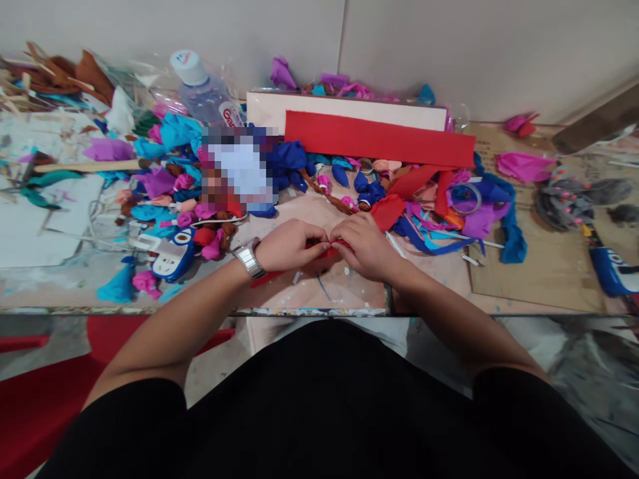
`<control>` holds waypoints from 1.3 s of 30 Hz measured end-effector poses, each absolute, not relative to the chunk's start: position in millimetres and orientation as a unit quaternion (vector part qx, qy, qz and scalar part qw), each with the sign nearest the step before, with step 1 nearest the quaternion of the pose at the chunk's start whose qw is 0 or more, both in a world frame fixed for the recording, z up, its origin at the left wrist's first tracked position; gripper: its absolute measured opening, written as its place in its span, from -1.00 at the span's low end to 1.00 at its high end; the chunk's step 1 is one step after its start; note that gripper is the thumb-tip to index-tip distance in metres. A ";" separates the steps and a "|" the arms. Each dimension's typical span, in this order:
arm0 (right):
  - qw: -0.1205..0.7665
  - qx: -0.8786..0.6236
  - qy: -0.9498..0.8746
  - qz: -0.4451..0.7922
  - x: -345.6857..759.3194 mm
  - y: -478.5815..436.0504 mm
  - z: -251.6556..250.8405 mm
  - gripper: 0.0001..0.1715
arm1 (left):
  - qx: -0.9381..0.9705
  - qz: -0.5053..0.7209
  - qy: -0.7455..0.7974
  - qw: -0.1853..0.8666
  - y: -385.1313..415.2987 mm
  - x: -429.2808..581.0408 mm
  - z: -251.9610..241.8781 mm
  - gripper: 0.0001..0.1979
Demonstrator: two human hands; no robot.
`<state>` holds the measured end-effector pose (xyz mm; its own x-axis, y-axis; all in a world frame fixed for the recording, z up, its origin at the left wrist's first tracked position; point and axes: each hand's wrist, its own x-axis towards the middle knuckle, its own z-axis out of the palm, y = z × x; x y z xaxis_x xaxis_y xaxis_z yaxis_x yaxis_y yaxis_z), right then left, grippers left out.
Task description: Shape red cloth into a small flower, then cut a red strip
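My left hand (292, 246), with a metal watch on the wrist, and my right hand (367, 246) meet over the front of the table. Both have fingertips pinched on a red strip of paper or cloth (267, 276). Most of the strip is hidden by my hands; one end shows below the left wrist. Just beyond them lies a brown twisted strand (327, 194). A red folded piece (388, 211) rests past my right hand. Farther back, a wide flat red strip (379, 138) leans over a pale board (264, 110).
Crumpled coloured pieces (154, 179) crowd the left. A clear bottle (202, 90) stands behind them, near a blue-and-white power strip (174, 256). A tape roll (464, 199) lies right, beside cardboard (534, 259). The table's front edge (319, 311) runs close to my body; a red chair (54, 392) is lower left.
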<state>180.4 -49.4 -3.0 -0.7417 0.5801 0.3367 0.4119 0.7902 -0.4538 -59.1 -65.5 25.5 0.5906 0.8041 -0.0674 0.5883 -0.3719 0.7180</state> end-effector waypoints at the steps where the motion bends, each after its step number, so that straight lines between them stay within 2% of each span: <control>1: 0.233 -0.275 -0.915 0.182 179.9 -49.5 -3.0 -0.87 | 0.822 0.149 0.430 0.342 -66.2 -58.2 25.1 -0.67; 8: 0.206 -0.322 -0.896 0.224 177.8 -48.8 -7.2 -0.89 | 0.858 0.140 0.453 0.198 -70.6 -50.5 13.0 -0.69; 21: 0.266 -0.324 -0.878 0.231 183.5 -45.9 -6.0 -0.87 | 0.823 0.186 0.451 0.292 -67.1 -53.9 18.8 -0.68; 35: 0.265 -0.319 -0.870 0.266 180.9 -46.2 -8.8 -0.94 | 0.889 0.159 0.406 0.140 -67.8 -52.2 5.5 -0.69; 39: 0.288 -0.334 -0.864 0.244 181.8 -45.3 -8.3 -0.81 | 0.878 0.184 0.432 0.090 -62.3 -56.7 6.9 -0.70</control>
<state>181.8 -45.3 -8.3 -0.6112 0.7175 0.3340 0.4364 0.6576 -0.6140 -56.7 -62.3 6.9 0.5594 0.7915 0.2460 0.7251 -0.6111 0.3173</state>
